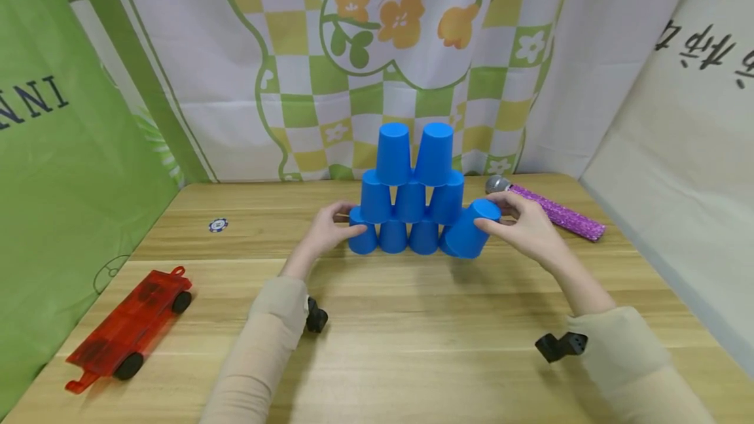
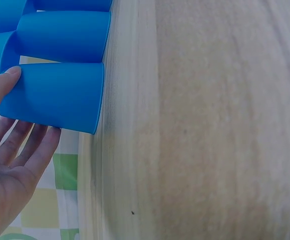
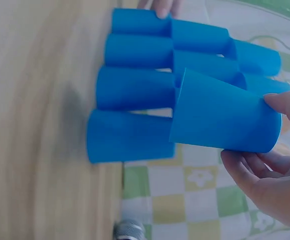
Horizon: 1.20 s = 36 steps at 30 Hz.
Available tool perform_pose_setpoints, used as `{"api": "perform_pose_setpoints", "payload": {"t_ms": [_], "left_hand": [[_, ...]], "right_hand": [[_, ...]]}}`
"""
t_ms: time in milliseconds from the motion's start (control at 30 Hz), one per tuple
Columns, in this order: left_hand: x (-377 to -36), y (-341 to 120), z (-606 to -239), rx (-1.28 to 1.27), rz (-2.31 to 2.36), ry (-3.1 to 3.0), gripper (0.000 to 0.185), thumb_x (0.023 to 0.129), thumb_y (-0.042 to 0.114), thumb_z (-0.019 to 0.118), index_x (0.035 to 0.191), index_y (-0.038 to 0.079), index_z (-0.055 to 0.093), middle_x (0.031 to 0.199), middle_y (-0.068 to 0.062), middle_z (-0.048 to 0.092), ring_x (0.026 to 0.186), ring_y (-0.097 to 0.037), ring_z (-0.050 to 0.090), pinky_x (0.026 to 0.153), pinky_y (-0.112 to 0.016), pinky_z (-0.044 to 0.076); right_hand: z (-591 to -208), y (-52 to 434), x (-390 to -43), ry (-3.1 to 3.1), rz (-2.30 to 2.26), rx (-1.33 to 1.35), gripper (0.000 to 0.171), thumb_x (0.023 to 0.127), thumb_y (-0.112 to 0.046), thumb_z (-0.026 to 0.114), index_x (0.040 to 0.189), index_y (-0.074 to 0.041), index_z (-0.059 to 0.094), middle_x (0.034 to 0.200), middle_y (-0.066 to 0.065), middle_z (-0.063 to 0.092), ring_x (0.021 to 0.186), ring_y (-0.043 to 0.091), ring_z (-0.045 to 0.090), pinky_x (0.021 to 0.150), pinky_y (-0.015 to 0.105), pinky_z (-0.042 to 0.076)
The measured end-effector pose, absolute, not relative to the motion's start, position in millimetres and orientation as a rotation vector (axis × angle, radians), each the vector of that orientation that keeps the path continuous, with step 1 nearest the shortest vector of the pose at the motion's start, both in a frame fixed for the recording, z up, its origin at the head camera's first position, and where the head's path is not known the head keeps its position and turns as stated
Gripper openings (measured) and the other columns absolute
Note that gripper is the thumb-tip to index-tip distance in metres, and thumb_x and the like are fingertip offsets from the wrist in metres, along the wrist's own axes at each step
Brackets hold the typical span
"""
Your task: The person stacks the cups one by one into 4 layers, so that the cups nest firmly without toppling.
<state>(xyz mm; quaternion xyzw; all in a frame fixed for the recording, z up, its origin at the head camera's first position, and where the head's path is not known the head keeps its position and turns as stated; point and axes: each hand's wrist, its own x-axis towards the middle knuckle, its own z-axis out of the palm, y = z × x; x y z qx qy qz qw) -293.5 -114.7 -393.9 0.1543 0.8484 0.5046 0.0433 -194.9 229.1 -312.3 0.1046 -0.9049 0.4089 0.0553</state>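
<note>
Blue cup (image 1: 471,231) tilted, apparently lifted, against pyramid's (image 1: 409,195) bottom-right corner.

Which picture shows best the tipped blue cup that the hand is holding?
The right wrist view: the tilted cup fills the frame, pinched by the right hand beside the stack. The head view shows it smaller, leaning at the pyramid's right end. The left wrist view misses it, showing only other cups.

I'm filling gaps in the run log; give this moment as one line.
left hand: touching bottom-left cup | right hand: holding tilted blue cup at pyramid's right end | pyramid: standing on table
</note>
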Motion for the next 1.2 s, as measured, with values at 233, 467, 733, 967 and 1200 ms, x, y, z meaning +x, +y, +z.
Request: {"api": "perform_pose_setpoints", "payload": {"t_ms": [233,467,733,967,1200], "left_hand": [[-295,-115,-396,0.478,1.549,2.598,0.051,0.083,0.022,0.072,0.127,0.005,0.053,0.122,-0.017,0.058,0.116,-0.035,0.056,0.097,-0.047,0.048],[-295,-116,-398,0.48,1.557,2.603,0.051,0.083,0.022,0.072,0.127,0.005,0.053,0.122,-0.017,0.058,0.116,-0.035,0.056,0.097,-0.047,0.048],[-296,-115,-398,0.476,1.561,2.602,0.051,0.083,0.023,0.072,0.127,0.005,0.053,0.121,-0.017,0.059,0.115,-0.034,0.056,0.096,-0.046,0.049],[-295,-115,-398,0.474,1.57,2.592,0.05,0.083,0.022,0.072,0.126,0.005,0.053,0.121,-0.017,0.058,0.115,-0.034,0.056,0.096,-0.046,0.049],[-296,-115,-398,0.486,1.569,2.596,0.051,0.083,0.022,0.072,0.127,0.005,0.053,0.121,-0.017,0.059,0.115,-0.034,0.056,0.097,-0.046,0.049]], "right_hand": [[-294,244,-195,-2.717,1.23,0.243,0.057,0.09,-0.033,0.062,0.132,0.001,0.046,0.127,0.024,0.052,0.115,0.038,0.054,0.084,0.016,0.051],[-274,250,-200,-2.646,1.216,0.174,0.058,0.091,-0.036,0.06,0.135,-0.002,0.044,0.127,0.019,0.05,0.111,0.028,0.053,0.083,0.019,0.049],[-240,242,-208,-2.501,1.261,0.141,0.059,0.087,-0.038,0.064,0.131,-0.003,0.047,0.115,0.002,0.052,0.097,0.002,0.053,0.085,0.017,0.046],[-208,226,-219,-2.442,1.243,0.15,0.059,0.085,-0.039,0.066,0.131,-0.005,0.05,0.107,-0.006,0.052,0.093,0.004,0.053,0.079,0.015,0.046],[-180,205,-231,-2.449,1.243,0.154,0.058,0.084,-0.043,0.066,0.13,-0.01,0.051,0.109,-0.006,0.052,0.101,0.012,0.051,0.083,0.024,0.046]]}}
